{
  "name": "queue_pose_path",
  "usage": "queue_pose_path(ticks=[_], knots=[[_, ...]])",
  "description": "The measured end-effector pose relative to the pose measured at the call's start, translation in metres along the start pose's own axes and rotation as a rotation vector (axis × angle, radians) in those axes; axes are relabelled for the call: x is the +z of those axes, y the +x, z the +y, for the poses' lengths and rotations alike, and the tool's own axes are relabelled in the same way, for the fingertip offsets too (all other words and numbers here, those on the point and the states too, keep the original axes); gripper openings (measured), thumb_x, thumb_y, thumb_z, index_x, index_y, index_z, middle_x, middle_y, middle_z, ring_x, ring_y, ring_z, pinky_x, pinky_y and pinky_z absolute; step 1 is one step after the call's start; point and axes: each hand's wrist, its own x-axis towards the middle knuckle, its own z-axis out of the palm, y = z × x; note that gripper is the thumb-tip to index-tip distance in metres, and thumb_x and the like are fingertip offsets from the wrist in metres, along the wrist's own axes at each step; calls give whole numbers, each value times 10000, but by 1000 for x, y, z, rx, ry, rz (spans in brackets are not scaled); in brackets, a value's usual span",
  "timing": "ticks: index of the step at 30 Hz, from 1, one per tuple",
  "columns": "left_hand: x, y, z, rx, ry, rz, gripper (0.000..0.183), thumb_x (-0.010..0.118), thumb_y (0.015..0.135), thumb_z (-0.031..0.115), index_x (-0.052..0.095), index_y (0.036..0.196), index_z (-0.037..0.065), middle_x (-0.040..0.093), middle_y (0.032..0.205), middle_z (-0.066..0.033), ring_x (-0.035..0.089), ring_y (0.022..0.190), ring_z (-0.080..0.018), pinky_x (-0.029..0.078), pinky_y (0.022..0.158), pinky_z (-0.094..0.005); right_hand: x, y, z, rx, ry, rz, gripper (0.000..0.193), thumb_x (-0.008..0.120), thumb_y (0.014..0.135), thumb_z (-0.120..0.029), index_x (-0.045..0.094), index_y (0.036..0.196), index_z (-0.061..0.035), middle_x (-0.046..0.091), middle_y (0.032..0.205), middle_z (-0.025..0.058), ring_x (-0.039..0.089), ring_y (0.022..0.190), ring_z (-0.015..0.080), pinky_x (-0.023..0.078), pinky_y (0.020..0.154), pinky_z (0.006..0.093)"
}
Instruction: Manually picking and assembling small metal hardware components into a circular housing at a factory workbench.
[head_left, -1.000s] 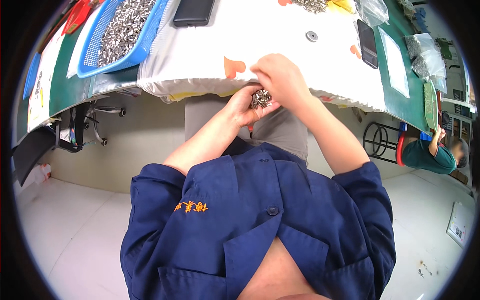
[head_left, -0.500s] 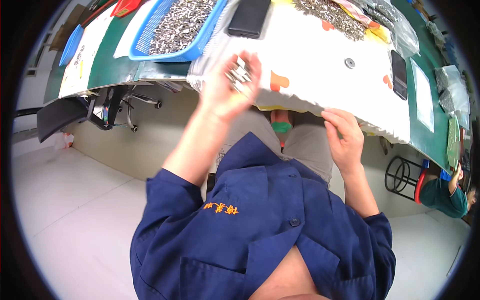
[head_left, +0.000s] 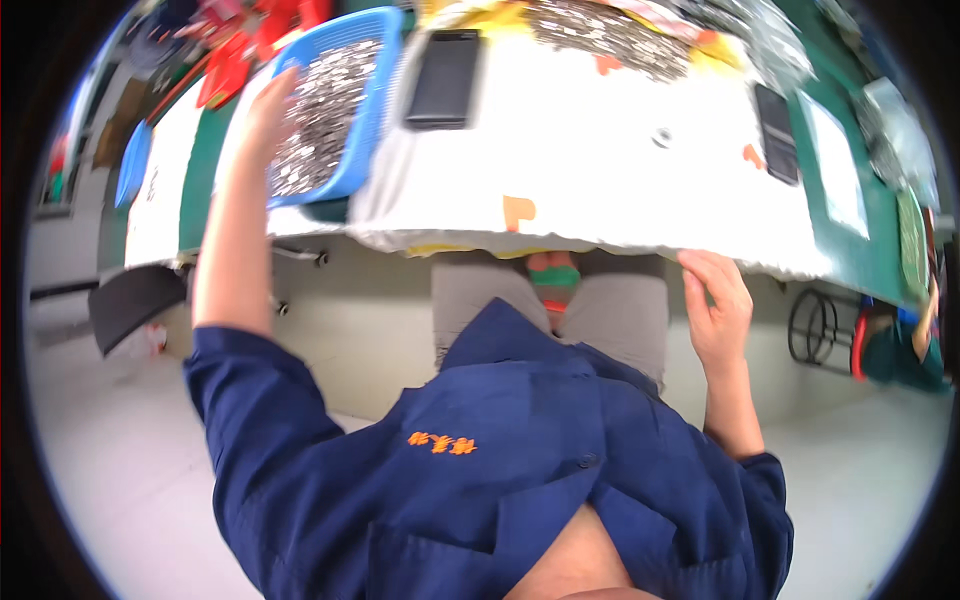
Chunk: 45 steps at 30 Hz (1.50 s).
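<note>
My left hand (head_left: pixel 268 112) is at the left side of a blue plastic basket (head_left: pixel 362 172), over a heap of small shiny metal pieces (head_left: pixel 330 110). Motion smears its fingers, so I cannot see whether any pieces are in it. At the front edge of the white cloth (head_left: pixel 600 180), my right hand (head_left: pixel 720 308) hovers with fingers loosely bent and the thumb apart from them. Nothing shows between them.
A black phone (head_left: pixel 445 80) lies right of the basket, another dark phone (head_left: pixel 776 135) farther right. A small round metal part (head_left: pixel 661 137) sits between them. More metal pieces (head_left: pixel 605 35) are piled at the back. Another person (head_left: pixel 905 345) is at far right.
My left hand, which held several small metal pieces in its palm, has swung left and away to the basket. My right hand has shifted slightly right and down. The whole view has shifted a little.
</note>
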Motion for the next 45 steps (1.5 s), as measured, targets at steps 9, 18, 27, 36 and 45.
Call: queue_pose_path(ticks=[9,18,27,36,45], knots=[[96,-108,101,823,486,-187,333,620,770,117,565,1095,67,549,1140,-110,507,1076,-207,362,920,-284,31,99,71,-42,-52,-85,211,538,762,-36,588,967,-37,582,916,108,540,896,270,427,780,323],[243,-122,85,13,-233,-1023,382,514,869,279,508,1133,3,580,1052,-103,571,933,-171,470,788,-280,37,127,53,-16,168,-136,361,587,695,-84,564,1055,-98,582,934,68,550,850,224,464,745,295],[245,-86,62,-256,-973,-1158,266,542,852,204,554,1046,22,606,955,-64,588,833,-131,496,730,-252,58,170,40,-191,454,-153,470,634,692,-44,509,1144,-80,552,1056,38,527,865,114,427,763,250],[254,-73,51,-48,-653,-1007,229,579,817,123,565,1030,39,620,936,-42,591,815,-107,468,687,-218,93,211,104,66,-408,-118,335,574,733,-123,534,1064,-97,529,983,174,550,854,322,460,735,380],[244,-64,49,-147,-762,-1012,258,605,801,122,565,1035,21,629,912,-39,602,812,-110,451,669,-221,114,216,98,6,-168,6,126,554,755,-97,621,856,-60,597,832,102,558,815,282,452,705,361]])
